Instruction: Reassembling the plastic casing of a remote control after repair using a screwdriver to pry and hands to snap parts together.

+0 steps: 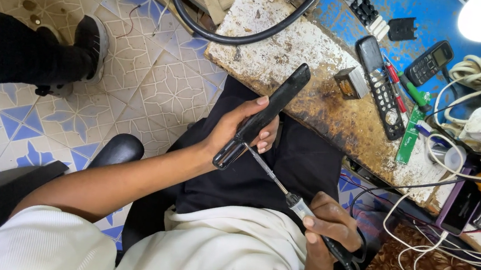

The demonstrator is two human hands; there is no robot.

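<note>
**Screwdriver tip at the end of a black handset**

The left hand [240, 130] wraps its fingers around a long, slim, glossy black plastic handset [266, 114], held slanted over the lap. The right hand [329, 225] grips a thin steel-shafted screwdriver [282, 190], tip at the handset's lower end, beside the rusty, paint-flaked workbench [296, 57].

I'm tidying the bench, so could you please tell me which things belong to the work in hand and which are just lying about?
In hand:
- black remote, held in the left hand
- screwdriver, held in the right hand, tip at the remote's lower end

Lying about:
- second remote
- small phone
- green circuit board
- metal block
- white cables
- black hose
</note>
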